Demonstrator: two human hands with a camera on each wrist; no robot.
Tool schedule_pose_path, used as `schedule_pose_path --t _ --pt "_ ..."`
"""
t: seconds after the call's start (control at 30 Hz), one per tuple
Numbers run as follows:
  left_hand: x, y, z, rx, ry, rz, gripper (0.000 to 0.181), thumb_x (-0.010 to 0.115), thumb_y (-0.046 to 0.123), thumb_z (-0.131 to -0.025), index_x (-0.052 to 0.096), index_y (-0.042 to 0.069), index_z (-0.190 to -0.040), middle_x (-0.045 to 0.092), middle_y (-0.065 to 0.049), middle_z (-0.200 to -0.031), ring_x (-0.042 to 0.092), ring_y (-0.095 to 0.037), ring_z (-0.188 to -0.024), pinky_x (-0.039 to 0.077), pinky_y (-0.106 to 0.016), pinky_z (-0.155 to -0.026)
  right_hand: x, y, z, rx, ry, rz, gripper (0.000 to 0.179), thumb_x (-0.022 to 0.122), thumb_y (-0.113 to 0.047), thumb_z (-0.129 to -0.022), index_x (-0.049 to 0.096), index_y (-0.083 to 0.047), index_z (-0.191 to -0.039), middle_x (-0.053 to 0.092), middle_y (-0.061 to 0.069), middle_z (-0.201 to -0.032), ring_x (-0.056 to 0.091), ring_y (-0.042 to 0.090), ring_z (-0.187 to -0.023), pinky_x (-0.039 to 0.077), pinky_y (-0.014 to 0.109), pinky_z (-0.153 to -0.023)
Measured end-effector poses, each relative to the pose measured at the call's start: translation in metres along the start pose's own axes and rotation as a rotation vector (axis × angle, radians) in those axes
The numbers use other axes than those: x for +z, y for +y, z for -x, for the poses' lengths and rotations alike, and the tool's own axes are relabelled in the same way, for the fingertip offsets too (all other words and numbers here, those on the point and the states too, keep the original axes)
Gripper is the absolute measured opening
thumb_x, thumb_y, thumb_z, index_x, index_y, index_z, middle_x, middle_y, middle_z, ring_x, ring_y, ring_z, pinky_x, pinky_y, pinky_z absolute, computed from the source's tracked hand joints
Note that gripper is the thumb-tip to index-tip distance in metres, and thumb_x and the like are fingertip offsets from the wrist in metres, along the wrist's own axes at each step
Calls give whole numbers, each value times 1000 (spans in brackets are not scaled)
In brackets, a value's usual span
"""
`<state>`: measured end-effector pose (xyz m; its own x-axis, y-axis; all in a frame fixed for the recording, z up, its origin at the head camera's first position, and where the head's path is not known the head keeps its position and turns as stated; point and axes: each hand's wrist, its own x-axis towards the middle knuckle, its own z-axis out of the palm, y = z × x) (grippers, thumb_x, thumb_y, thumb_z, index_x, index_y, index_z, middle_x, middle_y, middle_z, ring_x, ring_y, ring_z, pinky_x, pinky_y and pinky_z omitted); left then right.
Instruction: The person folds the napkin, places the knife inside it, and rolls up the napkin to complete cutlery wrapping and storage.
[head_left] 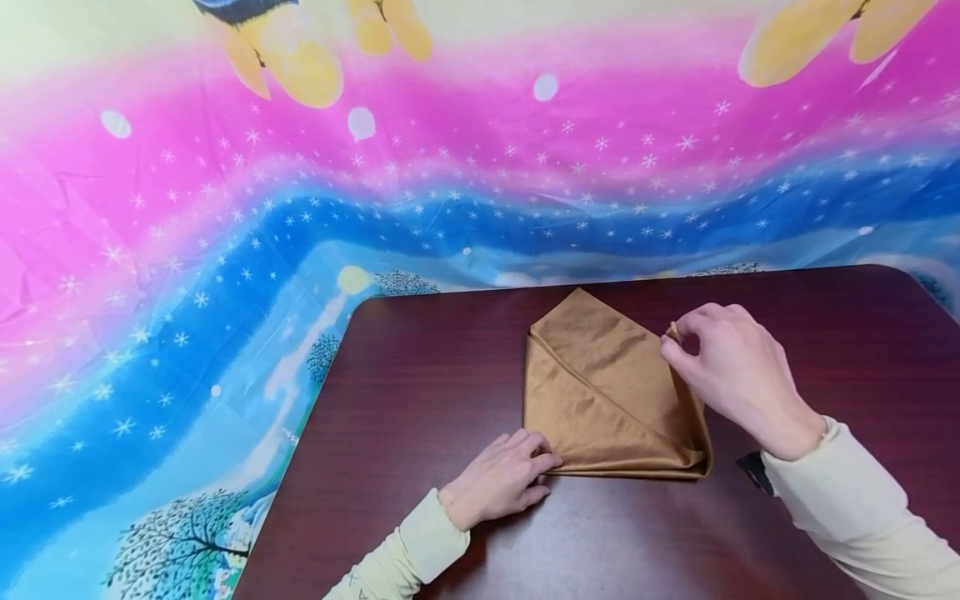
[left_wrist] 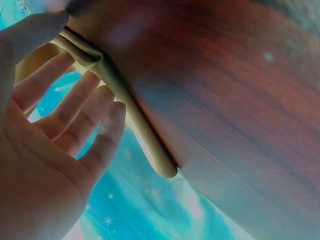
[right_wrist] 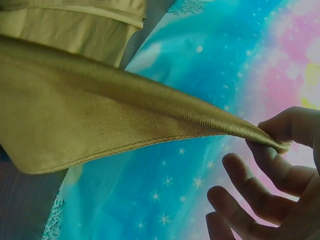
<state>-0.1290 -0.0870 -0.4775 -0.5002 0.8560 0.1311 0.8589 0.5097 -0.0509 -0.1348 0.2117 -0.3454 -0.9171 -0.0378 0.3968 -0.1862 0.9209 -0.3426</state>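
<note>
A golden-brown satin cloth point(head_left: 600, 383) lies folded on the table, with a pointed flap at its far side and a diagonal fold across its top. My right hand point(head_left: 738, 367) pinches one corner of it between thumb and index finger and holds that corner up at the right. In the right wrist view the lifted part of the cloth point(right_wrist: 115, 125) stretches taut to the fingertips, a stitched hem along its edge. At the cloth's near left corner rests my left hand point(head_left: 502, 475), its fingers fairly straight and touching the folded edge point(left_wrist: 145, 135).
The dark reddish-brown table point(head_left: 420, 375) has rounded corners. Behind it and along its left side hangs a pink and blue backdrop point(head_left: 480, 167) printed with snowflakes and trees. A small black object point(head_left: 753, 473) shows at the right sleeve cuff.
</note>
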Motion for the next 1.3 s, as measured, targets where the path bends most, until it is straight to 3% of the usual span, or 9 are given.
schedule_pose_path --t 0.5,0.73,0.9,1.13,1.3 --pt "-1 0 1 -5 -19 48 32 70 35 -86 67 21 -116 57 7 -110 55 -9 -100 48 -23 -80 22 -29 1 -35 10 -39 13 61 -20 -83 69 -11 -79 69 9 -94 58 30 -87 47 51 -53" --pt "0 0 2 0 -6 85 31 71 33 -86 67 20 -113 57 8 -107 55 -8 -98 47 -21 -85 38 -43 6 -33 -2 -51 13 61 -22 -85 67 -13 -77 63 3 -87 56 23 -62 43 43 -45" --pt "-1 -1 4 -11 -8 119 33 71 33 -86 67 19 -115 57 8 -106 54 -7 -97 46 -20 -85 51 -54 12 -66 -9 -81 12 64 -20 -87 66 -11 -79 61 4 -82 55 19 -60 43 37 -48" --pt "-4 -3 6 -51 -24 237 36 69 31 -88 66 15 -120 57 3 -112 55 -8 -102 45 -19 -91 70 -66 20 -90 -23 -163 7 68 -12 -85 66 -7 -80 61 6 -83 60 20 -68 49 39 -61" --pt "-5 -7 7 -106 -19 353 29 66 27 -91 67 14 -116 57 3 -110 56 -6 -101 45 -18 -92 82 -73 26 -98 -18 -182 7 70 -10 -83 66 -7 -78 60 6 -81 61 22 -68 50 39 -62"
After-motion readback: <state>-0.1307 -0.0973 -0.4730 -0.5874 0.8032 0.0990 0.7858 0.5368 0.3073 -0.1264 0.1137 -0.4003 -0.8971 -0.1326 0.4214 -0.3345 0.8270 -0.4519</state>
